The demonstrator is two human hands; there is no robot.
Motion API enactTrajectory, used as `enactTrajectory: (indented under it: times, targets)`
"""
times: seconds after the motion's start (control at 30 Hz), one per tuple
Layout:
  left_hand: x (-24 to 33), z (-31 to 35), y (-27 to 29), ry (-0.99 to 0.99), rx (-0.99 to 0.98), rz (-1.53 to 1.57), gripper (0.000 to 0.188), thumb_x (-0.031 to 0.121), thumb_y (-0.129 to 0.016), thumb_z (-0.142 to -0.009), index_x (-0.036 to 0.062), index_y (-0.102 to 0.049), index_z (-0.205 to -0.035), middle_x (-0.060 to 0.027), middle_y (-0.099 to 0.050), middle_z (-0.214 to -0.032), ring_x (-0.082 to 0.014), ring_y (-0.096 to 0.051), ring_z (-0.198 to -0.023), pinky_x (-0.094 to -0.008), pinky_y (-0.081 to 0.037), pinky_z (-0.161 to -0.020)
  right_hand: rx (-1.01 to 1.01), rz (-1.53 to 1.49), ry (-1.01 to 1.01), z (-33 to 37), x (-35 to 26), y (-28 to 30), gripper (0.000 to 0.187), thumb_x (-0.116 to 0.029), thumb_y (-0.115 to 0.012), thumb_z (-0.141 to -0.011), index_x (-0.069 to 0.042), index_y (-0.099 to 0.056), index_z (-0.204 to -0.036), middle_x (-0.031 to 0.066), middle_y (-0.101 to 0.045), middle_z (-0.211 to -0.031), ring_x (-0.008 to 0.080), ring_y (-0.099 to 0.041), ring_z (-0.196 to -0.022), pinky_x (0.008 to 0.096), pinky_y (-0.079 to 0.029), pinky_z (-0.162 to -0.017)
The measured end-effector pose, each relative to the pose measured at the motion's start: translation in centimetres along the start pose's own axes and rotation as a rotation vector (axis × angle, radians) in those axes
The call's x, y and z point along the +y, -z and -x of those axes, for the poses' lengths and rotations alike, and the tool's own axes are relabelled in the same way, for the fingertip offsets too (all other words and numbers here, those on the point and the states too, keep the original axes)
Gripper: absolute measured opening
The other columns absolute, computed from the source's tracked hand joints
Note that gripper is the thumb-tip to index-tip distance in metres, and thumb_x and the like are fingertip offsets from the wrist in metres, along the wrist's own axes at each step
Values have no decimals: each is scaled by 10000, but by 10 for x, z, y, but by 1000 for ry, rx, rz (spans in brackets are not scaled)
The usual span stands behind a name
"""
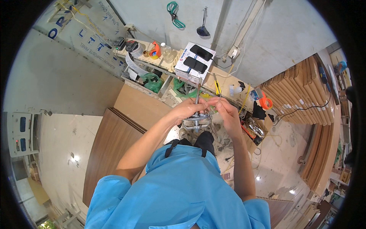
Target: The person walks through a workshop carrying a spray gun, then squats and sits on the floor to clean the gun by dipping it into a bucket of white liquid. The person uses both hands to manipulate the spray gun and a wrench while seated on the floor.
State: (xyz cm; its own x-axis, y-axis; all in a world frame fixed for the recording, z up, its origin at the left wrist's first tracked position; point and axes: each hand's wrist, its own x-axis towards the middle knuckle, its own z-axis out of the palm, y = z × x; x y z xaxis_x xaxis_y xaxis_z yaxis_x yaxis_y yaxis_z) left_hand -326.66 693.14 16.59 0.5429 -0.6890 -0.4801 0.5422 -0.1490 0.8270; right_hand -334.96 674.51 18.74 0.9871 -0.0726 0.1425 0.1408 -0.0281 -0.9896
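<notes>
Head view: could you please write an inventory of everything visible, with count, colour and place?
White box: one, white, on shelf
Phones: two, black, on white box
Bottle: one, clear, on shelf
Tape dispensers: two, orange, shelf's left and right
Knife: one, yellow, on shelf
Cord coil: one, green, on wall
Bag: at least one, green, open drawer
Wrapped panels: several, brown, right
Boards: stacked, brown, left
Metal tool: one, grey, in left grip
Small clutter: uncountable, mixed, shelf and floor
Shirt: one, blue, lower centre
Left grip: one, bare, around tool's rod
Right grip: one, bare, beside left; contents unclear
</notes>
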Motion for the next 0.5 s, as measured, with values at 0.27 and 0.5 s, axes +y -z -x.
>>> enactTrajectory:
  times: [0.27,0.5]
  targets:
    - [14,9,-23,-183,-98,-28,210,305,-632,-1009,96,-648,-1010,-5,-689,-935,-79,-640,-887,-244,-495,-822,172,-646,-156,-7,5,6,356,-254,-456,-1081,-34,-564,-822,54,-543,-750,168,-514,-740,327,-420,-753]
    - [19,18,-19,-47,-99,184,150,212,-648,-988,63,-648,-997,-40,-680,-979,-106,-644,-867,-281,-544,-782,75,-766,20,-6,-17,0,358,-264,-440,-1085,-63,-513,-798,33,-488,-704,163,-477,-683,332,-406,-704]
